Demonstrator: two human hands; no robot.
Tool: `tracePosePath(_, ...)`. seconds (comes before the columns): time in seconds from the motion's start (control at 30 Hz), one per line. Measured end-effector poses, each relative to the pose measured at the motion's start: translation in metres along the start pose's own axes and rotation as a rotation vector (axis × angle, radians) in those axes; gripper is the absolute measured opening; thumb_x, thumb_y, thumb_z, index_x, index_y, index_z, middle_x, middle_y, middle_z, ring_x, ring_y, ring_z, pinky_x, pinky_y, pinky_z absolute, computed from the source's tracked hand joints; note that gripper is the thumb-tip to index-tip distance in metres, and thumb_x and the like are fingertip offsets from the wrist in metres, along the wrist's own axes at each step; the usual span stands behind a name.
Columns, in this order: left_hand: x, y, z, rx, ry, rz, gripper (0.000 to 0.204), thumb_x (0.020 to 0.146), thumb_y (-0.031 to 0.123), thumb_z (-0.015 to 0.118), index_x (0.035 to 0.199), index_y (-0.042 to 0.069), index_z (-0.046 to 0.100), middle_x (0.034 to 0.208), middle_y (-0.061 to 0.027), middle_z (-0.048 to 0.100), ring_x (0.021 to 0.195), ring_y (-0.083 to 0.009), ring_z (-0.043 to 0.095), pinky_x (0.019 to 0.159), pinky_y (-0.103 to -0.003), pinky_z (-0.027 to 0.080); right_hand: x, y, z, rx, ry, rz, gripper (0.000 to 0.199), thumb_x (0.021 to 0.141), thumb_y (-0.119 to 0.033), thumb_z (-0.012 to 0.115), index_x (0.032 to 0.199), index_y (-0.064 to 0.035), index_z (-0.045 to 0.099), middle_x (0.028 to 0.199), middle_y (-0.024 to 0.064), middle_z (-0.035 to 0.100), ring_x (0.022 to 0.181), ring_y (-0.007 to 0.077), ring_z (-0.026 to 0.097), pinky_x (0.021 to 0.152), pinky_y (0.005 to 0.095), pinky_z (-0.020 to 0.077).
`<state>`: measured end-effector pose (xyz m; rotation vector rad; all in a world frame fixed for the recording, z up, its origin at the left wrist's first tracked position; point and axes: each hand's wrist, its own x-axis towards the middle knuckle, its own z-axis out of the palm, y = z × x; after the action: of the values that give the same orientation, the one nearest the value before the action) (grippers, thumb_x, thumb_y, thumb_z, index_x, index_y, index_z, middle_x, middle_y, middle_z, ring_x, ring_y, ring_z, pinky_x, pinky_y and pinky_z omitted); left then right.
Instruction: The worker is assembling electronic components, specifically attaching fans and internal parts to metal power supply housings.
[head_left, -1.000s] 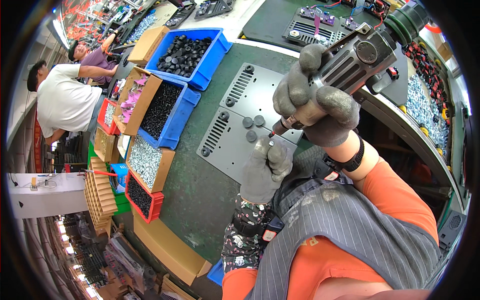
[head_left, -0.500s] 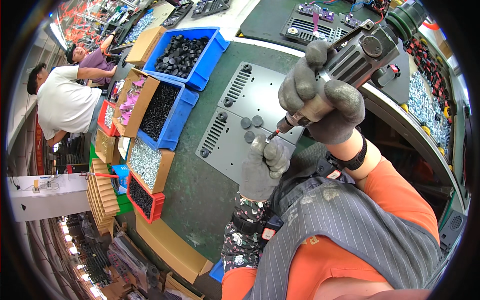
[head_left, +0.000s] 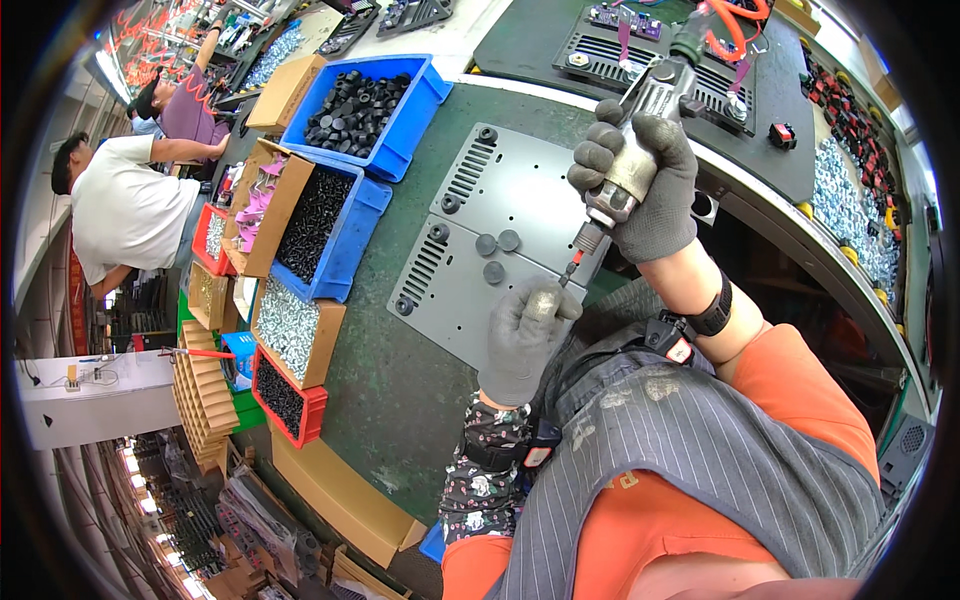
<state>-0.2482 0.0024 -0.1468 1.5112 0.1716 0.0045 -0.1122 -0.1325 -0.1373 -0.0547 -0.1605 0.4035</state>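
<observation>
My right hand (head_left: 660,195), in a grey glove, is wrapped round a powered screwdriver (head_left: 632,168) whose bit points down and left. My gloved left hand (head_left: 525,335) has its fingers pinched together right by the bit's tip; whatever they hold is hidden. Beneath the hands lie two grey slotted metal plates, an upper plate (head_left: 535,175) and a lower plate (head_left: 445,310), side by side. Black round feet (head_left: 438,232) sit by the slots near their corners. Three loose black discs (head_left: 493,271) lie on the plates, just beyond my left hand.
To the left stand a blue bin of black rubber feet (head_left: 437,88), a blue bin of black screws (head_left: 372,205), a carton of silver fasteners (head_left: 325,335) and a red bin (head_left: 315,415). Slotted panels with circuit boards (head_left: 590,60) lie at the back. Two people are at the far left.
The screwdriver has swung steeper and dropped lower, its rear end moving left. A shiny piece at my left fingertips is now hidden. At the far left, a person's arm has risen.
</observation>
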Motion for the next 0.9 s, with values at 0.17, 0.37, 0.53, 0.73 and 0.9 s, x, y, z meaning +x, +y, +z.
tracePosePath(0.17,0.012,0.008,-0.015,0.104,-0.060,-0.107,0.034,0.088,0.038,0.056,0.093,0.005,0.062,0.066,0.0006,0.052,0.051,-0.0071,0.041,0.049,-0.022,0.035,0.003,-0.013,-0.001,0.041,0.100,0.035,0.023,0.080,-0.017,0.054,0.094,-0.0002,0.050,0.071,0.0042,0.045,0.065,0.0183,0.046,0.061,0.0322,0.0429)
tracePosePath(0.37,0.053,0.001,-0.032,1.422,0.188,0.305,0.023,0.081,0.028,0.062,0.099,0.015,0.065,0.078,-0.0091,0.061,0.072,-0.0272,0.060,0.065,-0.037,0.048,0.006,-0.018,0.003,-0.314,-0.020,-0.109,0.027,0.081,-0.020,0.053,0.101,-0.0014,0.051,0.076,0.0087,0.055,0.067,0.0214,0.054,0.063,0.0354,0.0466)
tracePosePath(0.53,0.049,0.014,-0.022,1.100,-0.088,0.072,0.021,0.082,0.025,0.062,0.096,0.011,0.066,0.088,-0.0108,0.065,0.079,-0.0290,0.062,0.071,-0.037,0.048,-0.008,-0.015,0.008,-0.469,-0.050,-0.128,0.038,0.079,-0.019,0.053,0.111,-0.0002,0.045,0.074,0.0117,0.056,0.063,0.0204,0.056,0.058,0.0335,0.0466)
tracePosePath(0.73,0.032,-0.012,-0.010,1.022,-0.002,0.178,0.030,0.083,0.026,0.061,0.109,0.011,0.062,0.094,-0.0128,0.066,0.085,-0.0286,0.062,0.076,-0.037,0.048,-0.019,-0.014,0.025,-1.007,-0.029,-0.171,0.041,0.074,-0.014,0.055,0.110,0.0030,0.044,0.070,0.0132,0.059,0.052,0.0141,0.050,0.046,0.0241,0.0380)
tracePosePath(0.9,0.024,-0.017,0.000,0.993,-0.057,0.147,0.032,0.083,0.029,0.060,0.109,0.011,0.061,0.095,-0.0134,0.064,0.084,-0.0316,0.061,0.073,-0.041,0.048,-0.018,-0.005,0.022,-1.018,-0.098,-0.092,0.042,0.071,-0.005,0.061,0.109,0.0030,0.044,0.070,0.0137,0.059,0.046,0.0081,0.045,0.044,0.0211,0.0335)
